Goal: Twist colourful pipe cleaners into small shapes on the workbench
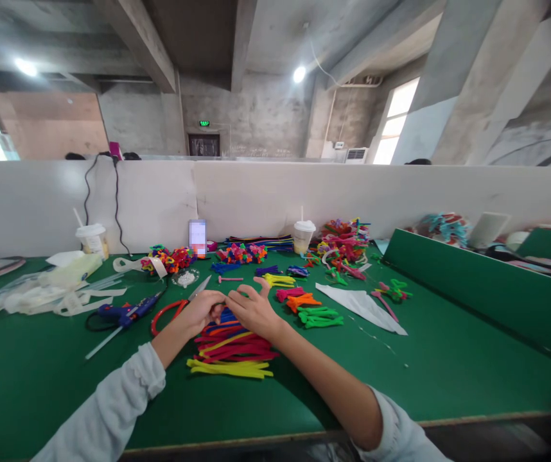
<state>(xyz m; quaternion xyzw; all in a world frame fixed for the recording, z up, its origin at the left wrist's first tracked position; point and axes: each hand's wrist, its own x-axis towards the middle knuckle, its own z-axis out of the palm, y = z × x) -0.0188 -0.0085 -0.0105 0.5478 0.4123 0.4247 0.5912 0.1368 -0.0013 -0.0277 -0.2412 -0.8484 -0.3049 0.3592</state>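
Note:
My left hand (202, 310) and my right hand (255, 312) meet fingertip to fingertip over the green table. The fingers of both are bent and pinched together, and whatever lies between them is hidden or too small to name. On the right hand one finger sticks up. Just below the hands lies a pile of red pipe cleaners (244, 348), mixed with blue and orange ones, with yellow pipe cleaners (230, 368) along its near side. Orange-handled scissors (168, 312) lie beside my left hand, partly behind the wrist. Green folded pipe cleaners (320, 317) rest right of my right hand.
A blue glue gun (128, 311) and plastic bags (39, 289) are on the left. Lidded cups (303, 237) and a phone (198, 239) stand near the white partition (256, 199). White paper (359, 307) lies right of centre, before a green divider (472, 285).

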